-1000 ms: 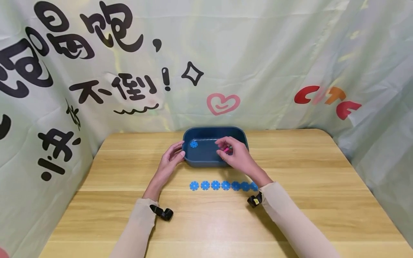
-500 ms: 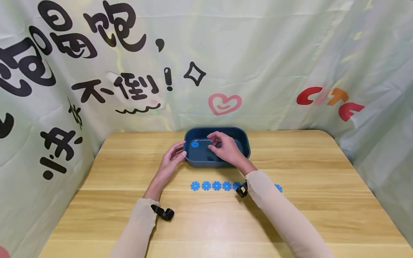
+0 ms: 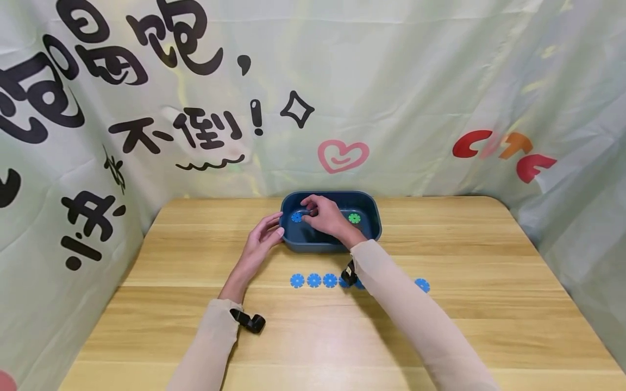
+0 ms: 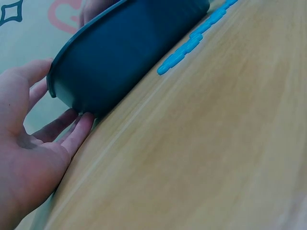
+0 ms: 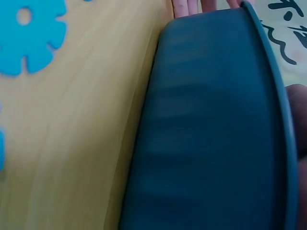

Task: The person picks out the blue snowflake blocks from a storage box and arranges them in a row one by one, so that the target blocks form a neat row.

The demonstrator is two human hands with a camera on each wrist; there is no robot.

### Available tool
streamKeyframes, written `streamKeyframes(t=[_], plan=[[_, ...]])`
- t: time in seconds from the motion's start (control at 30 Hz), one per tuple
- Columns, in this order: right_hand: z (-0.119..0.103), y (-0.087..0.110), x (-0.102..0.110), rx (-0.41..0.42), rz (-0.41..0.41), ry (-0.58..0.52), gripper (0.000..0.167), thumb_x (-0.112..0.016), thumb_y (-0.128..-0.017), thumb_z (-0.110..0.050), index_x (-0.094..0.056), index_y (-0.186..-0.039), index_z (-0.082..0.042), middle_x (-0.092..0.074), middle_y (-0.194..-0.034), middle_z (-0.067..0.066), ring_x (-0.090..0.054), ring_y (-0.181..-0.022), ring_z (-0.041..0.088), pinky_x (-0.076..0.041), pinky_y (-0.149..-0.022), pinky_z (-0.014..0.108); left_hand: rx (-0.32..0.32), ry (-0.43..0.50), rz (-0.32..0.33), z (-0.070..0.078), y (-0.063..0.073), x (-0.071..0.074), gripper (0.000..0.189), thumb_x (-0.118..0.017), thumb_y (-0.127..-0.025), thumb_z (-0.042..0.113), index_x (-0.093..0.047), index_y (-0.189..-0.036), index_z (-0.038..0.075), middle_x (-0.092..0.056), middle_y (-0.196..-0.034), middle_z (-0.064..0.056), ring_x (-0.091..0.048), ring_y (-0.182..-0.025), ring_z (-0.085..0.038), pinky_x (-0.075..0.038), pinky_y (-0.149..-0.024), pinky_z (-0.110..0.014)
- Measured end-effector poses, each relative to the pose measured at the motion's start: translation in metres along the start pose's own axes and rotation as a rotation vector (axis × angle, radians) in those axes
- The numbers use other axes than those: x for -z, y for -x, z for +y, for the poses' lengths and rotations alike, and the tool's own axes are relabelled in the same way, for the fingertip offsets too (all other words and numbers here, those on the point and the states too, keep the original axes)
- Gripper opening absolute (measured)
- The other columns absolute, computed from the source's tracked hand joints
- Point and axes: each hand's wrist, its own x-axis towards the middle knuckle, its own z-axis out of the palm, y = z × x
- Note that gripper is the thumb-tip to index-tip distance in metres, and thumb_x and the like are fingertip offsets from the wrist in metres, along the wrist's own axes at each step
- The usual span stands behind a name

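Note:
In the head view, my right hand [image 3: 325, 216] is over the dark blue bin [image 3: 332, 247], thumb and fingers curved and spaced apart, with nothing visible between them. Just left of its fingertips lies a blue snowflake disc [image 3: 296, 217] inside the bin. A green snowflake disc [image 3: 354, 218] lies at the bin's right side. My left hand [image 3: 261, 239] rests its fingers against the bin's left end; in the left wrist view those fingers [image 4: 79, 134] touch the outer wall and rim. The right wrist view shows mostly the bin's outer side, with the right hand partly hidden behind the rim.
In front of the bin, several blue snowflake discs [image 3: 314, 280] lie in a row on the wooden table [image 3: 313, 342], some hidden under the right sleeve [image 3: 406, 298]. Another blue disc [image 3: 423, 285] shows right of that sleeve. A printed curtain [image 3: 401, 98] hangs behind the table.
My right hand has moved left across the bin, toward the blue disc inside. The green disc has come into view behind it. The left hand stays at the bin's left end.

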Motion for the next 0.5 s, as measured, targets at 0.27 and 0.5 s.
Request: streamKeyframes(t=[0.27, 0.5], plan=[[-0.001, -0.015, -0.012, -0.050, -0.073, 0.025, 0.036, -0.072, -0.095, -0.009, -0.063, -0.129, -0.001, -0.064, -0.118, 0.015, -0.060, -0.106, 0.028, -0.053, -0.097, 0.040, -0.028, 0.008, 0.008, -0.002, 0.000, 0.000, 0.049, -0.063, -0.103, 0.025, -0.050, -0.149, 0.013, -0.048, -0.148, -0.013, -0.051, -0.134, -0.032, -0.052, -0.100, -0.032], [0.003, -0.020, -0.020, -0.068, -0.080, 0.026, 0.038, -0.072, -0.093, -0.007, -0.063, -0.130, 0.002, -0.064, -0.122, 0.018, -0.060, -0.110, 0.030, -0.051, -0.101, 0.040, -0.032, 0.013, 0.011, -0.003, -0.001, -0.001, 0.049, -0.062, -0.103, 0.023, -0.050, -0.149, 0.011, -0.049, -0.147, -0.014, -0.051, -0.133, -0.032, -0.053, -0.100, -0.033]])
